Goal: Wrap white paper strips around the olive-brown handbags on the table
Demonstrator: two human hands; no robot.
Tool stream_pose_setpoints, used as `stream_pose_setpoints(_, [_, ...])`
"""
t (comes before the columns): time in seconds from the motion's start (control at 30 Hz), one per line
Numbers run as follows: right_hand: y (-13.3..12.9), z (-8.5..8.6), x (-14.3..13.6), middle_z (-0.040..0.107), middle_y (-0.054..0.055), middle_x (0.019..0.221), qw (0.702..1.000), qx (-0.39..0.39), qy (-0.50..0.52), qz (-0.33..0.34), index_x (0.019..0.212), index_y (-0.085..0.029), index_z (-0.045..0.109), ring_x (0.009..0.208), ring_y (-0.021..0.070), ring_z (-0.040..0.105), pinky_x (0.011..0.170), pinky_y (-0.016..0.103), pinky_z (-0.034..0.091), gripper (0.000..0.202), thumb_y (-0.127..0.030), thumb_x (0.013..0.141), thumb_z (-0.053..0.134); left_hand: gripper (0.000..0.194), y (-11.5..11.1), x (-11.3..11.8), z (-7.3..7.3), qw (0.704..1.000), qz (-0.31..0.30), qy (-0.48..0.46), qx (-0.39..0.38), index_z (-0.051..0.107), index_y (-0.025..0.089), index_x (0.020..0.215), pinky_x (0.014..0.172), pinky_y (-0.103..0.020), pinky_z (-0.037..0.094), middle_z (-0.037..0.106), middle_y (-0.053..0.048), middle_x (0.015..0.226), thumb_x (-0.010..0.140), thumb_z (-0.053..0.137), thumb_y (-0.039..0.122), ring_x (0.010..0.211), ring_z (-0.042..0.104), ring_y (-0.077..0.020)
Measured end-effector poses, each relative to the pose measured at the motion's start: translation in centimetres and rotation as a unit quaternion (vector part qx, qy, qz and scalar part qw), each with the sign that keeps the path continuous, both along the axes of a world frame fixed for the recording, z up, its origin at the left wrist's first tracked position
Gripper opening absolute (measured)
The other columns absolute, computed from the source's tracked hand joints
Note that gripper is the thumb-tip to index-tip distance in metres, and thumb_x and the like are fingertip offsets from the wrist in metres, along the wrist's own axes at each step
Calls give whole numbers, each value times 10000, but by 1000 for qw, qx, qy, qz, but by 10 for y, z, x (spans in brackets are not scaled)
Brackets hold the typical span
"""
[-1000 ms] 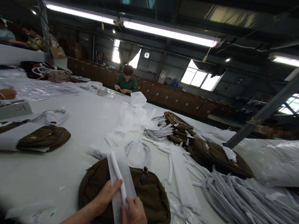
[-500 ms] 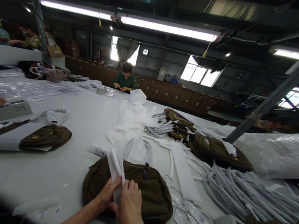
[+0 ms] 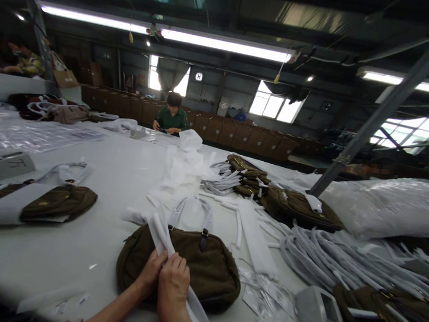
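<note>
A dark olive handbag [image 3: 208, 264] lies flat on the table before me, its looped handle [image 3: 193, 207] wrapped in pale padding and pointing away. Over its left half I hold a long white foam strip [image 3: 160, 231], creased lengthwise. My left hand [image 3: 153, 271] grips the strip with the thumb on top. Pressed close beside it, my right hand [image 3: 175, 278] is closed round the same strip. One end of the strip sticks up past the bag's upper edge; the other comes out below my right hand toward me. The fingertips are partly hidden.
Left lies another olive bag [image 3: 62, 202] with a white band, near a grey tape dispenser [image 3: 1, 168]. Right are white strips [image 3: 256, 236], clear plastic packets [image 3: 272, 303], a second dispenser [image 3: 317, 317], wrapped handles [image 3: 315, 254] and stacked bags [image 3: 251, 177]. A co-worker [image 3: 172, 116] sits across the table.
My hands have closed together round the strip, the right one turning more fist-like. The strip's lower end now shows right of my right wrist. The view has shifted slightly to the right.
</note>
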State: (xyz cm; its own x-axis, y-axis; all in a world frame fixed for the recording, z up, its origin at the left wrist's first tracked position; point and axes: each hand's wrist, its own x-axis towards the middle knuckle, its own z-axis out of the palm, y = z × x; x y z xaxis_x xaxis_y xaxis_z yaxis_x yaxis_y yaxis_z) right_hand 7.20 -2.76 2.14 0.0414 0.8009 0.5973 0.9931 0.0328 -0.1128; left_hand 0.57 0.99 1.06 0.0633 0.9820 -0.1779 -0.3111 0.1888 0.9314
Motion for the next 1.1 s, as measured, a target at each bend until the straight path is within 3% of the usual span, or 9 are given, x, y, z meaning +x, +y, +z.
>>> stream_pose_setpoints(0.1, [-5,20,28,615,95,669,999,-42,-4,10,752,-161,620,630,236,562,543,330,387,295,39,761,403,612,-4,2,-2,995,-70,39,52,604,136,1023,812,-360,483,651,-57,823,718,589,666,853,608,-239])
stream_pose_setpoints(0.2, [-22,48,80,630,58,699,998,-57,21,-1,765,-186,629,650,212,586,572,312,411,218,-27,787,481,808,-15,-2,1,975,-166,94,116,529,148,1241,803,-398,491,651,-73,887,614,722,620,835,604,-249])
stream_pose_setpoints(0.23, [-31,56,100,642,55,729,997,-60,38,-8,804,-191,643,673,210,598,592,312,426,196,-73,822,488,889,-18,-5,4,952,-210,150,166,507,175,1290,869,-427,467,649,-96,992,539,801,550,914,592,-273])
stream_pose_setpoints(0.3, [-53,68,138,678,57,861,992,-51,118,3,983,-200,662,780,197,630,699,307,468,216,-170,889,470,950,-22,-12,14,864,-301,292,279,493,246,1333,1007,-499,358,583,-126,1234,468,863,383,1109,510,-337])
stream_pose_setpoints(0.37, [-78,68,164,671,73,991,988,2,154,22,1096,-213,647,896,202,629,790,314,479,265,-272,924,453,795,-18,-20,28,776,-386,372,332,538,266,1305,1032,-527,316,556,-118,1309,558,805,318,1166,477,-368])
stream_pose_setpoints(0.43, [-101,57,174,651,77,1032,989,52,120,74,1147,-248,633,943,210,611,813,329,476,283,-289,925,461,572,-4,-24,44,762,-444,352,313,605,242,1240,982,-464,392,640,-84,1207,682,702,324,1076,565,-343])
stream_pose_setpoints(0.6, [-121,7,140,673,41,975,963,40,-75,257,1207,-277,586,910,189,591,844,349,405,395,-104,892,422,484,42,-19,72,747,-516,332,255,702,270,1076,769,-349,519,743,-8,920,601,773,324,804,684,-266])
stream_pose_setpoints(0.83, [-80,-17,93,648,54,879,973,52,-71,215,1111,-181,614,876,216,533,816,382,337,327,-60,909,386,544,55,-5,85,717,-564,351,212,701,259,1080,814,-358,507,741,11,938,550,801,332,905,672,-282])
stream_pose_setpoints(1.1, [-53,-20,78,540,42,741,972,98,-70,204,948,-164,638,730,190,451,683,345,293,249,-86,924,404,486,38,-13,94,733,-554,301,253,686,269,1115,849,-327,496,732,-7,1023,645,759,371,937,670,-267])
